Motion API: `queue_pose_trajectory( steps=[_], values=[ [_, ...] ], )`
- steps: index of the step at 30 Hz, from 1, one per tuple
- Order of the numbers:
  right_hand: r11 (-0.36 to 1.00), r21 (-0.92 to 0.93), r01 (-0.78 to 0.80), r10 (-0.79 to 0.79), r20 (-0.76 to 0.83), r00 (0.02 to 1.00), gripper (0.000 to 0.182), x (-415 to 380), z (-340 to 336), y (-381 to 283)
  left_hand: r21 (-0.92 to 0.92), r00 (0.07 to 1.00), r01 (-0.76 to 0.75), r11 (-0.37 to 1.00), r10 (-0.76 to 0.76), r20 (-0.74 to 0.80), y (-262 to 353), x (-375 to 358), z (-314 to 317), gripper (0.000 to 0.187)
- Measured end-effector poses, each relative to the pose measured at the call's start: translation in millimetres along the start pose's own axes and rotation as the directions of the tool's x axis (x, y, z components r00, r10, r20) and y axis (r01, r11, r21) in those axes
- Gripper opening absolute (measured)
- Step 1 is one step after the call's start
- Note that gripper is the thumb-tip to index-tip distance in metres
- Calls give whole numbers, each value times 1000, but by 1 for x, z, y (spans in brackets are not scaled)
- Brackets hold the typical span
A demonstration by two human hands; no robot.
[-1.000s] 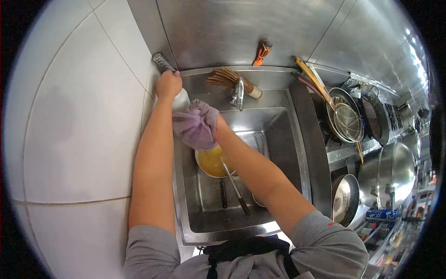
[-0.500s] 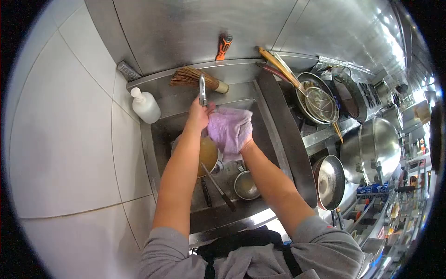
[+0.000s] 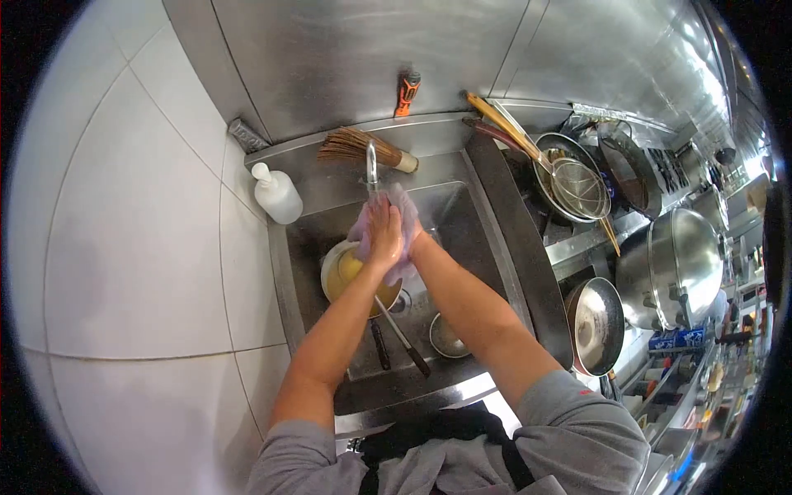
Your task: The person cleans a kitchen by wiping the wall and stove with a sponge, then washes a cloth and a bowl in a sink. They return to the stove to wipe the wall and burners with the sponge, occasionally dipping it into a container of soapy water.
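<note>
A damp-looking light purple cloth [image 3: 402, 200] is pressed between my two hands beneath the tap [image 3: 372, 161]. My left hand [image 3: 384, 233] lies along its near side, fingers straight and together, palm against the fabric. On the other side is my right hand [image 3: 415, 234], its fingers mostly hidden by the cloth and the left hand. Below them in the sink [image 3: 487, 256] stands a bowl [image 3: 332, 280] of yellowish liquid with a rounded yellow thing in it. A long-handled utensil [image 3: 402, 337] leans on that bowl; its head is hidden.
A black handle [image 3: 380, 346] and a small metal pan [image 3: 446, 337] lie in the sink. A brush [image 3: 355, 147] and white pump bottle [image 3: 279, 198] sit along the ledge. At right are a wok with a strainer [image 3: 581, 188], a frying pan [image 3: 596, 326] and a large steel pot [image 3: 672, 268].
The cloth was spread wide between my hands under the tap. Now my hands have come together with it bunched between them, and my left hand has moved right and down.
</note>
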State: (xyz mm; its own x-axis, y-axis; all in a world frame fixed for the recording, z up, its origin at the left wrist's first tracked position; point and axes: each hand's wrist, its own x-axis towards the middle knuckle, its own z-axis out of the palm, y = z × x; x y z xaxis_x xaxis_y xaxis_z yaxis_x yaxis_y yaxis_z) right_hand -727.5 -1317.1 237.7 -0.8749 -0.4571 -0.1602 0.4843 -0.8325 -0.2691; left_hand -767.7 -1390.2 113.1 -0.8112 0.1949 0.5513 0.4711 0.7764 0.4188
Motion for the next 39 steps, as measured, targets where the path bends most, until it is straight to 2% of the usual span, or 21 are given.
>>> queue_pose_trajectory(
  steps=[3,6,8,9,12,14,15,16,19,22,24,25,27,30,31,33,34,36,37,38,39],
  values=[
    [993,-44,-111,114,78,990,36,15,-3,17,-658,937,349,667,-230,264,-26,-5,-5,62],
    [959,-272,77,-134,-197,971,35,29,11,24,28,932,346,938,-347,108,-41,-5,13,61],
    [998,-56,32,-39,-135,990,44,40,-35,16,-477,949,273,835,-314,-7,26,22,-102,64],
    [985,-159,-65,38,-168,985,43,34,-22,20,-711,844,535,456,-317,432,7,25,-121,63],
    [918,-388,-87,34,-141,989,40,19,27,24,-820,753,555,-139,-336,566,-29,8,-53,61],
    [755,-648,-100,-15,-169,986,41,17,45,3,-269,995,89,959,-71,74,-32,3,-38,66],
    [654,-748,-115,-43,-189,981,42,11,48,-4,-428,916,393,814,-307,257,6,17,-87,62],
    [544,-827,-142,-68,-212,975,43,3,47,-9,-430,913,398,810,-306,270,6,15,-90,62],
    [308,-943,-125,-8,-134,991,49,-14,59,-36,-870,817,478,121,-426,389,-15,44,-113,54],
    [34,-993,-115,111,-111,988,59,-42,87,-60,-624,740,561,544,8,673,-11,75,-160,37],
    [870,-490,-54,18,-79,997,52,-63,93,-51,-673,808,535,511,-76,584,-7,81,-163,24],
    [996,-85,-32,31,-14,999,47,-71,79,-48,-693,825,522,497,-85,559,22,87,-190,28],
    [997,-57,-55,58,47,997,44,-54,44,-36,-728,822,528,437,-48,567,34,82,-192,34],
    [691,-720,71,-83,19,996,33,-46,11,-34,-725,773,445,526,183,607,35,66,-167,59],
    [476,-877,67,-168,-16,986,29,-50,15,-35,-551,766,334,765,121,631,28,61,-175,55],
    [303,-953,13,-378,-107,920,26,-54,2,-39,-445,555,572,688,75,829,-11,61,-160,41],
    [471,-877,-98,-466,-341,816,31,-82,36,-37,-433,595,612,662,-25,803,-2,62,-169,42],
    [861,-405,309,-487,-478,731,38,-17,-41,-13,-781,762,591,201,178,622,-25,48,-129,42],
    [909,-10,418,-405,-263,875,33,-6,-40,-2,-854,849,519,-13,124,514,35,47,-148,41],
    [882,378,283,-294,-29,955,30,2,-36,9,-843,836,537,-11,134,531,57,41,-147,41],
    [888,392,240,-261,2,965,32,7,-32,25,-793,892,410,451,-16,452,72,34,-140,39]
  ],
)
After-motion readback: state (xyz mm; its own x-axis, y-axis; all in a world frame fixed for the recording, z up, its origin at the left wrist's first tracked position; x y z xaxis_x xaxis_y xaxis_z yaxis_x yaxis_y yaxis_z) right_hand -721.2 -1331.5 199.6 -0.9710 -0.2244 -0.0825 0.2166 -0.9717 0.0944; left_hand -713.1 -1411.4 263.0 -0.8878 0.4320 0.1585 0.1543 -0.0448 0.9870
